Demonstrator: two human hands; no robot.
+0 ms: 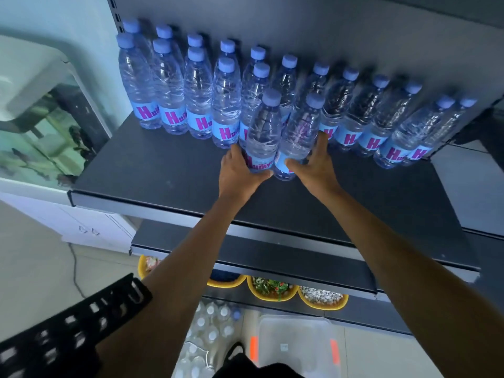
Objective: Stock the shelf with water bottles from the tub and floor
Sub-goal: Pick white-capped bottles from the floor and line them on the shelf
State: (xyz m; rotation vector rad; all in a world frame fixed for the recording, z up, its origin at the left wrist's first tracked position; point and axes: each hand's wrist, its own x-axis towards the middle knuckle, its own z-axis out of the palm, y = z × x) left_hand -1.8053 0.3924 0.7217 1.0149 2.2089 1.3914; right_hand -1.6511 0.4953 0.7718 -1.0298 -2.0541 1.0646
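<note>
Centrally: left hand [240, 171] grasps left front bottle [264, 129]; right hand [319, 166] grasps right front bottle [300, 132]; both standing on shelf [163, 170], just before bottle row [197, 99].

A glass fish tank [41, 137] stood left on a white cabinet [81, 222]; a thin black cable [74, 268] trailed over the beige tiled floor [32, 268].

Both forearms [188, 257] are bare; the left sleeve [68, 331] is black with pale block markings.
</note>
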